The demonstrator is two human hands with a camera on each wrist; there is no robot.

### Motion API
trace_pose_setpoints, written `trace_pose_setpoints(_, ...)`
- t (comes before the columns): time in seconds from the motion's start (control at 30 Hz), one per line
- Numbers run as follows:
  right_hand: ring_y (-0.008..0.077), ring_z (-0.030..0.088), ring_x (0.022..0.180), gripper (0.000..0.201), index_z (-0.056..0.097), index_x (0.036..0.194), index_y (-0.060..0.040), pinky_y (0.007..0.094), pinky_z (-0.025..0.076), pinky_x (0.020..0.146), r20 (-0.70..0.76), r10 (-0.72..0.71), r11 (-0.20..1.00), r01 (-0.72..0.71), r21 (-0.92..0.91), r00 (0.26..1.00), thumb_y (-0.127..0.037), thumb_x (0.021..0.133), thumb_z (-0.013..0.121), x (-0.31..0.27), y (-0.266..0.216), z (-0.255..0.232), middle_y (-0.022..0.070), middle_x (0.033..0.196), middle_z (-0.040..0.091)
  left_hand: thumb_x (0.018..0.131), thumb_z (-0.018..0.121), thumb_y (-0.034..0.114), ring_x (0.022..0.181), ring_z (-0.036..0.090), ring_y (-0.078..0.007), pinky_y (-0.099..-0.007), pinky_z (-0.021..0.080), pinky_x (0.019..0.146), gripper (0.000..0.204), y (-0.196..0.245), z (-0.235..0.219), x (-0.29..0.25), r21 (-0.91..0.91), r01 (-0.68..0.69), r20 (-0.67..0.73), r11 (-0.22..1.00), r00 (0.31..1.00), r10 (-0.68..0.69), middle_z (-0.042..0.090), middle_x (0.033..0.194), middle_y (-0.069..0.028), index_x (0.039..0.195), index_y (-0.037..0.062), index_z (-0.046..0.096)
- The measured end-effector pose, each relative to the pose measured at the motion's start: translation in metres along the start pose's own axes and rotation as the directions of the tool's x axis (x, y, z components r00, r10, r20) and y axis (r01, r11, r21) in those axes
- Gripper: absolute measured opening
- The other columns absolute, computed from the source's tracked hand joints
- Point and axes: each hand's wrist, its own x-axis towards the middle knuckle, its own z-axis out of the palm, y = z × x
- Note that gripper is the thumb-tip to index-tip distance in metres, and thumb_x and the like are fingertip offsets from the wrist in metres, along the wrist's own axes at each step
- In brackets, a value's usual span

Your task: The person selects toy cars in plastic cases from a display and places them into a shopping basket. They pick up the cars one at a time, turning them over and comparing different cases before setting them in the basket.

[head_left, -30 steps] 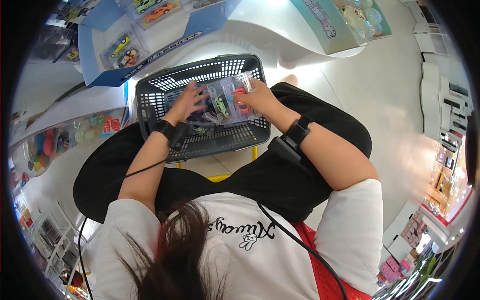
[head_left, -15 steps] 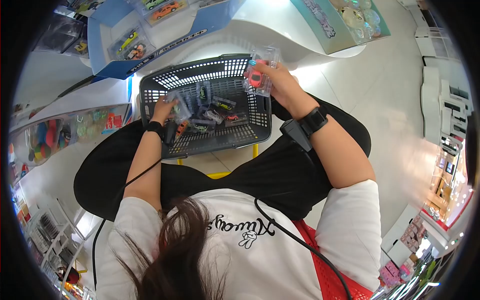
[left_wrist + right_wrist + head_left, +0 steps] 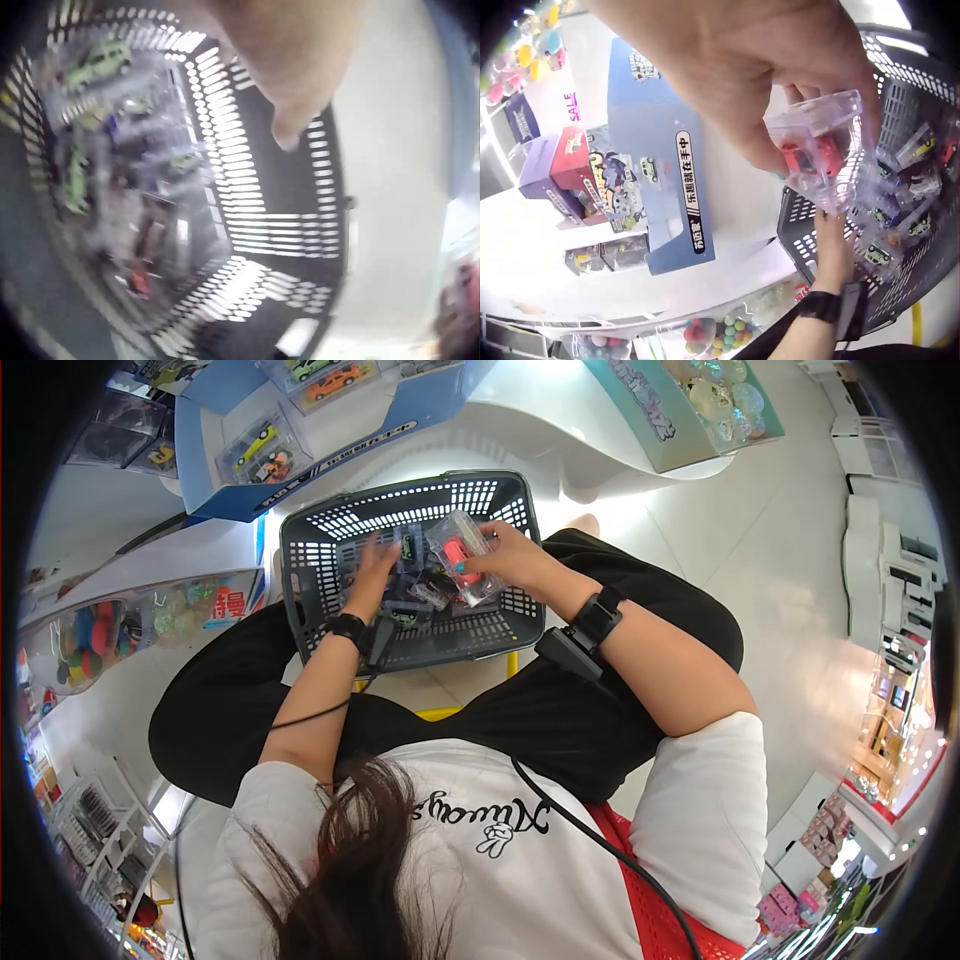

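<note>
My right hand (image 3: pixel 520 557) grips a clear plastic box with a red toy car (image 3: pixel 456 552) inside, holding it tilted over the right half of the dark grey shopping basket (image 3: pixel 400 662). In the right wrist view the thumb and fingers hold this clear box (image 3: pixel 817 150) by its sides. My left hand (image 3: pixel 370 578) reaches into the basket's left half, fingers loosely extended close over other boxed toy cars. Among these, a boxed green car (image 3: pixel 76 180) and a boxed red car (image 3: pixel 139 283) show, blurred, in the left wrist view.
A blue display box (image 3: pixel 350 448) with boxed toy cars stands on the white counter (image 3: pixel 510 422) beyond the basket. Farther right is a green display box (image 3: pixel 640 410) of shiny balls. Bags of colourful balls (image 3: pixel 90 645) hang at the left. A cable runs from each wrist camera.
My right hand first lifted the boxed red car toward the basket's far right rim, then brought it back left and lower. The left hand held a clear box at left, then moved right without it.
</note>
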Motion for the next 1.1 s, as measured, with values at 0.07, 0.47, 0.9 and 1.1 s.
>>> trace_pose_setpoints(0.07,0.0207,0.063,0.088,0.078,0.035,0.132,0.0053,0.0290,0.049,0.074,0.030,-0.077,0.979,0.081,-0.185,0.997,-0.013,0.069,0.076,-0.003,-0.008,0.001,0.0150,0.100,0.062,0.088,0.064,0.032,0.127,0.043,-0.0253,-0.0433,0.040,0.100,0.067,0.050,0.020,-0.016,-0.310,0.120,0.346,0.943,0.938,-0.005,0.039,0.142,-0.0159,0.140,0.0044,0.034)
trace_pose_setpoints(0.47,0.0387,0.047,0.117,0.091,0.028,0.139,0.0023,0.0383,0.042,0.096,-0.049,-0.458,0.761,0.363,-0.538,0.888,-0.012,0.064,0.077,-0.017,-0.019,0.007,0.0284,0.124,0.046,0.083,0.066,0.035,0.087,0.065,-0.0316,-0.0378,0.049,0.077,0.043,-0.132,-0.071,0.085,0.491,0.018,-0.245,0.871,0.962,0.118,0.067,0.094,-0.0183,0.107,-0.0004,0.062)
trace_pose_setpoints(0.9,0.0342,0.055,0.105,0.063,0.040,0.129,-0.0026,0.0372,0.047,0.088,-0.144,-0.628,0.711,0.489,-0.505,0.765,-0.010,0.073,0.069,-0.012,-0.048,0.020,0.0219,0.126,0.043,0.077,0.065,0.010,0.094,0.060,-0.0303,-0.0411,0.046,0.084,0.025,0.064,-0.004,-0.045,0.781,-0.523,0.073,0.342,0.620,0.781,0.062,0.101,-0.0087,0.100,0.0049,0.061)
trace_pose_setpoints(1.1,0.0217,0.063,0.082,0.037,0.053,0.112,-0.0003,0.0325,0.050,0.074,-0.098,-0.623,0.767,0.582,-0.269,0.776,-0.007,0.077,0.063,-0.041,-0.108,0.027,0.0145,0.107,0.058,0.076,0.066,0.009,0.092,0.062,-0.0293,-0.0379,0.046,0.082,0.022,0.257,-0.025,-0.113,0.886,-0.459,0.205,-0.064,0.264,0.942,0.064,0.100,-0.0096,0.097,0.0053,0.063)
